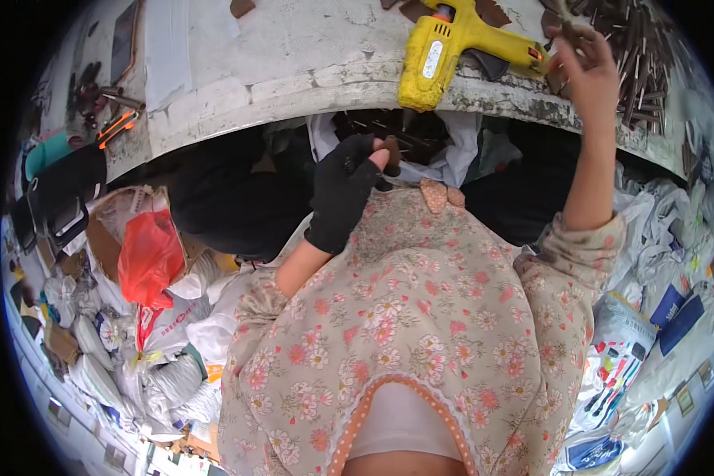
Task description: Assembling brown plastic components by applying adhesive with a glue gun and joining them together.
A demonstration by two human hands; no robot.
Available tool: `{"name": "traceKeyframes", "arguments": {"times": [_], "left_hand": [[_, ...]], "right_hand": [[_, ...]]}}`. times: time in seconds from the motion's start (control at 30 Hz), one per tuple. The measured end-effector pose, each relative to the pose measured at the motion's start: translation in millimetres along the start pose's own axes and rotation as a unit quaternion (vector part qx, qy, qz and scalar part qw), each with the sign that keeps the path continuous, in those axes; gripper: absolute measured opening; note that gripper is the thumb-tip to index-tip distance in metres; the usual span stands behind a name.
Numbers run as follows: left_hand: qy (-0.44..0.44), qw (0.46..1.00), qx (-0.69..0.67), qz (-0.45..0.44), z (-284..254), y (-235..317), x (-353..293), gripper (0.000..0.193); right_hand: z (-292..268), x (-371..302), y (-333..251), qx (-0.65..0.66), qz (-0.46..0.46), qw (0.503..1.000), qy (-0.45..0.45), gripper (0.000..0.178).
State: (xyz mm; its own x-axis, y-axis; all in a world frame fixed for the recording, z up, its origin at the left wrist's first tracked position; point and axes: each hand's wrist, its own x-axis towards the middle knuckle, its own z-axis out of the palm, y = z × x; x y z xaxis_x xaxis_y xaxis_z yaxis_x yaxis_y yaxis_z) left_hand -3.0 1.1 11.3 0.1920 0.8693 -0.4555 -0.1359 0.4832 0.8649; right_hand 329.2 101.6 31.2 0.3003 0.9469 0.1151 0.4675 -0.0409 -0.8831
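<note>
My left hand (343, 190), in a black fingerless glove, is closed in front of my lap. Between its thumb and finger it pinches a small brown flat piece (392, 151). On the table above lies a yellow hot glue gun (440, 55), its black trigger facing me and its handle pointing right. Past the handle's end is my right hand (587, 67), bare, with bent fingers drawn together. A thin pale strand (564, 11) runs to its fingertips; what they hold is too small to name. Beyond that hand spreads a pile of brown strips (642, 67).
Below the worn white table edge (238, 111), a white bag (456, 147) holds dark pieces. An orange cutter (117, 128) lies at the table's left. A red plastic bag (149, 258) sits in a box at left; plastic bags (619, 349) crowd the right.
</note>
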Motion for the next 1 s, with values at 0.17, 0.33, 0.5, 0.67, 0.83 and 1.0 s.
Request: {"name": "traceKeyframes", "arguments": {"times": [0.17,0.33,0.5,0.67,0.83,1.0], "left_hand": [[-0.002,1.0,0.004,-0.009,-1,-5,4,0.027],[-0.017,1.0,-0.015,-0.001,2,-6,6,0.025],[0.002,1.0,-0.02,0.003,7,-6,8,0.024],[0.016,1.0,-0.015,0.01,9,-5,5,0.024],[0.036,0.999,0.033,0.019,2,-10,2,0.025],[0.082,0.995,-0.044,0.033,6,-6,0,0.022]], "right_hand": [[55,-50,-30,-0.272,-0.18,0.942,-0.079,0.052],[64,-51,-37,-0.367,-0.153,0.914,-0.077,0.062],[59,-42,-33,-0.354,-0.18,0.913,-0.096,0.061],[58,-42,-30,-0.326,-0.181,0.921,-0.111,0.057],[62,-53,-35,-0.305,-0.222,0.923,-0.075,0.054],[59,-88,-65,-0.159,-0.243,0.94,-0.179,0.046]]}}
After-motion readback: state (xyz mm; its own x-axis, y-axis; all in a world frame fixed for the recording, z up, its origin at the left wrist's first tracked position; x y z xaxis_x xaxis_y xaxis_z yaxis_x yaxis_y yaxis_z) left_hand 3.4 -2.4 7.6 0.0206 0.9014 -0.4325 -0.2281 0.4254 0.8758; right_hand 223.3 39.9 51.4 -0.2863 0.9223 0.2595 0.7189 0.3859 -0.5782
